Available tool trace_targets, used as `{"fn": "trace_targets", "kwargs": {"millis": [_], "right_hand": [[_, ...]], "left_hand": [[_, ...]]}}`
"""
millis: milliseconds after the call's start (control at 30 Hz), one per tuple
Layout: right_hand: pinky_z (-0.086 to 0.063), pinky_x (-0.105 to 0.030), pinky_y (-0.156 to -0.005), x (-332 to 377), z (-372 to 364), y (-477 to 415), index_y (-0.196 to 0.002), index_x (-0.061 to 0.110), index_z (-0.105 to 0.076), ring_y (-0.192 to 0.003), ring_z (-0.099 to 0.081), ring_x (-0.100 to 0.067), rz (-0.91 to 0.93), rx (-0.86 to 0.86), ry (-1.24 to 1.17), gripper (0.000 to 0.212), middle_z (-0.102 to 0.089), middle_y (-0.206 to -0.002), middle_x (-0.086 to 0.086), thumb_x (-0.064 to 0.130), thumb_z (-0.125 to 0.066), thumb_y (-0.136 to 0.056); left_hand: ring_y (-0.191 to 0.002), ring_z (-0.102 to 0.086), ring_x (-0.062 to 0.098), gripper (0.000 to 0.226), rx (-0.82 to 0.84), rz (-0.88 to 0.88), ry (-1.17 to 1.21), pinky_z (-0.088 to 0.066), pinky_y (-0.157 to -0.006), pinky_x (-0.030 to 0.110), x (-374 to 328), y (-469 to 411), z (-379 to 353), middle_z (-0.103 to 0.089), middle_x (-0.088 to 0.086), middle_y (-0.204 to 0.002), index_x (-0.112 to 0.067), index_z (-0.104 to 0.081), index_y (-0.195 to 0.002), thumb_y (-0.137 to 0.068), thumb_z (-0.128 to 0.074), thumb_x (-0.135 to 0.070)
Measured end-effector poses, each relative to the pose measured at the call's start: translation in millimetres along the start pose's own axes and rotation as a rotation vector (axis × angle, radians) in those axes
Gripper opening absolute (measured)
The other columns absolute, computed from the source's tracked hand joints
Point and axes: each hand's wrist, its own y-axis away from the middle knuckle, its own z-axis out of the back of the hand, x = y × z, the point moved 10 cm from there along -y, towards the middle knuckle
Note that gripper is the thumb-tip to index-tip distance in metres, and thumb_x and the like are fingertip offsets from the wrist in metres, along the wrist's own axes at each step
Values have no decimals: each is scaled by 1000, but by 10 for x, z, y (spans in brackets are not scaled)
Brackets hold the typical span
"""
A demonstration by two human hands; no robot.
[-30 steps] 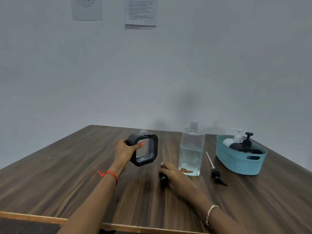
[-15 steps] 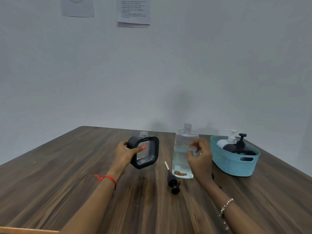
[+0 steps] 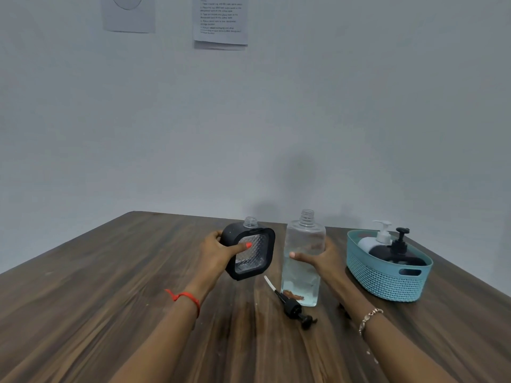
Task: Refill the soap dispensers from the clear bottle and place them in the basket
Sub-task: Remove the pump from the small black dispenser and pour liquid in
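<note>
A person sits at a dark wooden table (image 3: pixel 116 286) that fills the lower half of the frame. Just left of centre, the left hand (image 3: pixel 218 254) wraps around a square black soap dispenser (image 3: pixel 250 254), tilted off the table, its neck uncapped. Just right of centre, the right hand (image 3: pixel 322 258) curls around the middle of the clear bottle (image 3: pixel 302 261), standing upright, also uncapped and roughly two-thirds full. A black pump head (image 3: pixel 294 309) lies loose on the table below the bottle. At the right edge sits a teal basket (image 3: pixel 387 283) already holding a white dispenser (image 3: pixel 372 240) and a black dispenser (image 3: pixel 398 251).

Likely risks: both necks are narrow, so a pour could miss and spill; the smooth bottle might slip; a forearm could knock the loose pump.
</note>
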Motion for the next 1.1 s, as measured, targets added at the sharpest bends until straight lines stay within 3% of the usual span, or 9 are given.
{"fn": "trace_targets", "kwargs": {"millis": [167, 267, 333, 400, 500, 600, 700, 867, 1100], "right_hand": [[-41, 0, -48, 319, -23, 137, -103, 18, -57, -75, -58, 0, 85, -56, 102, 58, -62, -89, 7, 17, -89, -55], [-39, 2, -51, 557, -47, 125, -106, 19, -51, -80, -55, -9, 150, -54, 154, 62, -57, -95, 7, 9, -86, -56], [-43, -4, -57, 688, -75, 72, -112, 19, -50, -84, -55, -12, 191, -50, 232, 68, -59, -100, 4, 7, -86, -55], [-48, -23, -70, 780, -101, 13, -118, 19, -50, -85, -56, -15, 231, -56, 358, 77, -62, -103, 1, 9, -87, -52], [-48, -35, -79, 892, -122, -32, -120, 25, -50, -90, -58, -21, 308, -76, 525, 80, -63, -104, 3, 13, -86, -50], [-38, -36, -86, 974, -162, -23, -124, 27, -49, -100, -55, -23, 372, -66, 681, 80, -62, -109, 3, 14, -83, -54], [-33, -34, -84, 1038, -175, 5, -129, 27, -47, -104, -52, -23, 402, -64, 768, 80, -61, -113, 3, 10, -78, -58], [-33, -34, -84, 1125, -224, 51, -132, 28, -44, -103, -52, -23, 444, -59, 882, 76, -61, -114, 1, 8, -70, -63], [-33, -35, -85, 1198, -246, 88, -132, 28, -42, -102, -52, -24, 455, -67, 950, 76, -61, -114, 0, 6, -67, -64]], "left_hand": [[-83, -68, 24, 40, -42, -39, -22, -56, -82, 44, -74, 35, -18, -70, 7, -89, -16, -59, -84, -57, -87, -9], [-78, -67, 21, 41, -68, -74, -39, -56, -78, 39, -143, 78, -11, -69, 7, -87, -11, -61, -89, -58, -86, -6], [-75, -66, 19, 41, -95, -95, -59, -56, -74, 35, -182, 101, 9, -69, 7, -86, -10, -61, -90, -57, -86, -6], [-75, -65, 20, 42, -135, -111, -82, -55, -73, 33, -218, 120, 48, -68, 7, -85, -11, -61, -90, -57, -87, -7], [-78, -66, 22, 43, -190, -139, -128, -55, -74, 35, -263, 151, 97, -67, 5, -84, -14, -60, -88, -56, -87, -10], [-77, -65, 22, 42, -230, -159, -165, -55, -72, 35, -302, 201, 122, -66, 4, -81, -13, -62, -88, -55, -88, -13], [-75, -64, 21, 42, -241, -169, -203, -51, -66, 30, -326, 234, 106, -64, 4, -79, -7, -64, -91, -56, -87, -13], [-73, -63, 19, 37, -244, -207, -228, -51, -64, 30, -358, 293, 53, -65, 3, -80, -14, -60, -83, -57, -86, -15], [-70, -58, 13, 40, -274, -249, -230, -39, -54, 12, -431, 378, 55, -63, 1, -79, -5, -65, -92, -59, -85, -15]]}}
